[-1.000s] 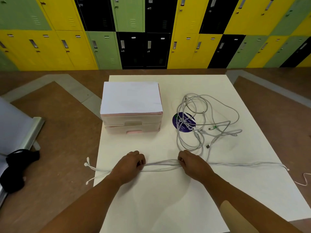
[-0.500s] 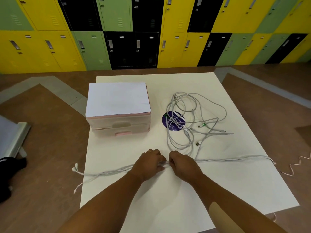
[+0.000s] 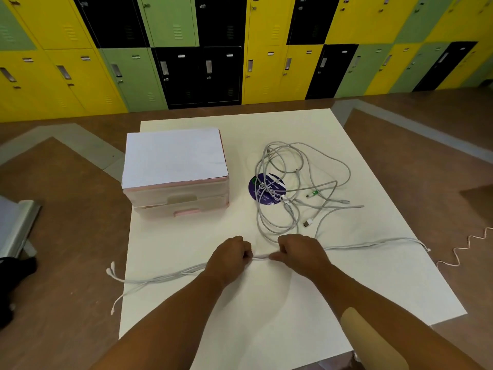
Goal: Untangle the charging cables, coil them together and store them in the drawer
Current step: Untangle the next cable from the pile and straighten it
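A bundle of straightened white cables (image 3: pixel 373 244) runs left to right across the near part of the white table (image 3: pixel 266 316). My left hand (image 3: pixel 232 253) and my right hand (image 3: pixel 298 251) both grip this bundle, a short gap apart, with a little cable showing between them. The bundle's left ends hang off the table's left edge. Behind my right hand lies a tangled heap of grey cables (image 3: pixel 290 182) with loose plugs. A small pink and white drawer unit (image 3: pixel 176 169) stands at the back left, both drawers closed.
A round purple sticker (image 3: pixel 266 189) lies under the tangled heap. A pink coiled cord (image 3: pixel 464 249) lies on the brown floor to the right. Lockers line the far wall. A metal bench and a black item sit at the far left.
My hands slid toward each other along the bundle, from well apart to nearly touching, then opened a small gap. The view shifted left.
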The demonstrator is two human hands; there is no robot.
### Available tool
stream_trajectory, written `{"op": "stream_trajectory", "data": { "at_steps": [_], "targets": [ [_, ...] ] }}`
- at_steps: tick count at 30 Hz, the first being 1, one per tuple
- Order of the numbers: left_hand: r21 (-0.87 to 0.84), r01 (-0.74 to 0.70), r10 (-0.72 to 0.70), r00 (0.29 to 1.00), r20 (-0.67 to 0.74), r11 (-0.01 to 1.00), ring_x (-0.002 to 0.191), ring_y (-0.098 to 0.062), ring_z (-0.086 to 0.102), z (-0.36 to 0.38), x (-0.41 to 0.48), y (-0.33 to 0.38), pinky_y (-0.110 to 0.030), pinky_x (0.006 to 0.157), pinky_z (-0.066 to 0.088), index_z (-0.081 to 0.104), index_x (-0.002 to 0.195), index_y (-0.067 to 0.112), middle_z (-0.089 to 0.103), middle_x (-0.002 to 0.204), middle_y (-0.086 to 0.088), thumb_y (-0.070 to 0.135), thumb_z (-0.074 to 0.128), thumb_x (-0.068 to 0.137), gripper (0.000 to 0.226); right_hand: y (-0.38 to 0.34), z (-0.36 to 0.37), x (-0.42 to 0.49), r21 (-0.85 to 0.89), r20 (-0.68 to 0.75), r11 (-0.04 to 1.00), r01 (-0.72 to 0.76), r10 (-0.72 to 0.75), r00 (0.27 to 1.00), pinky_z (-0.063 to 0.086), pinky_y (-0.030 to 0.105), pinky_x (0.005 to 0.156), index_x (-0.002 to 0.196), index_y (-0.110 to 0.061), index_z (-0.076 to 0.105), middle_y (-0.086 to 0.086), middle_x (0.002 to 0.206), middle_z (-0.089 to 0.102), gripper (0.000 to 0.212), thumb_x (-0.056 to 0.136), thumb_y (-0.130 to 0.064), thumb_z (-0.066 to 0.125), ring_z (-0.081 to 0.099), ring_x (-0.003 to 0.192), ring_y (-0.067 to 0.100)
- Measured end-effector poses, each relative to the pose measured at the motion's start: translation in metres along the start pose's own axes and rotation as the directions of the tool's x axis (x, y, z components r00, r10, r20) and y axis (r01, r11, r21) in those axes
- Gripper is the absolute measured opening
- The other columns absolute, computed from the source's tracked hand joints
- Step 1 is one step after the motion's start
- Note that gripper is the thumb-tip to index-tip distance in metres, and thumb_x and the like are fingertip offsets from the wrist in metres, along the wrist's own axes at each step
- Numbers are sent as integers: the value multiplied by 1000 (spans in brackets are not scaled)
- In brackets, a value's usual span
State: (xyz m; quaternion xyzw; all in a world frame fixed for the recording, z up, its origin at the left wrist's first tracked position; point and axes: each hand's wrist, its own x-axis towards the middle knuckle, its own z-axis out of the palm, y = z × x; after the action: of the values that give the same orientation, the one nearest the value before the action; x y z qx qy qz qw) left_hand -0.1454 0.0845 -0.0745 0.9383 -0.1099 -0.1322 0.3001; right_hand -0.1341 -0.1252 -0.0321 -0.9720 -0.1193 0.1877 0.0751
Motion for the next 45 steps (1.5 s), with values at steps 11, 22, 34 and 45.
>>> {"op": "stream_trajectory", "data": {
  "at_steps": [11, 22, 34, 45],
  "targets": [
    [28, 25, -26, 998, 55, 999, 82, -14, 58, -6, 7, 3, -25, 75, 48, 72, 85, 18, 64, 90, 4, 13, 65, 85, 8, 29, 10, -6, 107, -28, 992, -61, 65, 998, 43, 32, 69, 88, -22, 51, -5, 88, 55, 17, 98, -36, 52, 56, 80, 20],
    [80, 4, -10, 997, 73, 997, 83, -17, 56, -6, 8, 4, -28, 76, 48, 70, 84, 18, 62, 91, 2, 12, 62, 85, 9, 71, 12, -15, 120, -56, 976, -184, 192, 980, 47, 32, 72, 91, -25, 54, -2, 94, 56, 11, 97, -18, 49, 58, 84, 21],
    [301, -159, 91, 969, 229, 940, 103, -30, 54, 6, 21, 40, -39, 84, 47, 51, 118, 13, 50, 115, -9, 24, 54, 88, 32, 75, 21, -11, 190, -89, 960, -205, 225, 970, 35, 25, 68, 89, -16, 56, 3, 94, 59, 8, 95, -12, 53, 53, 81, 18],
    [355, -231, 206, 973, 106, 906, 94, -29, 60, 50, 48, 98, -39, 72, 46, 57, 104, 15, 57, 103, -7, 13, 47, 95, 14, 78, 28, -14, 277, -121, 941, -193, 233, 965, 37, 27, 68, 92, -14, 59, 3, 93, 58, 8, 93, -10, 51, 56, 83, 21]
  ]
}}
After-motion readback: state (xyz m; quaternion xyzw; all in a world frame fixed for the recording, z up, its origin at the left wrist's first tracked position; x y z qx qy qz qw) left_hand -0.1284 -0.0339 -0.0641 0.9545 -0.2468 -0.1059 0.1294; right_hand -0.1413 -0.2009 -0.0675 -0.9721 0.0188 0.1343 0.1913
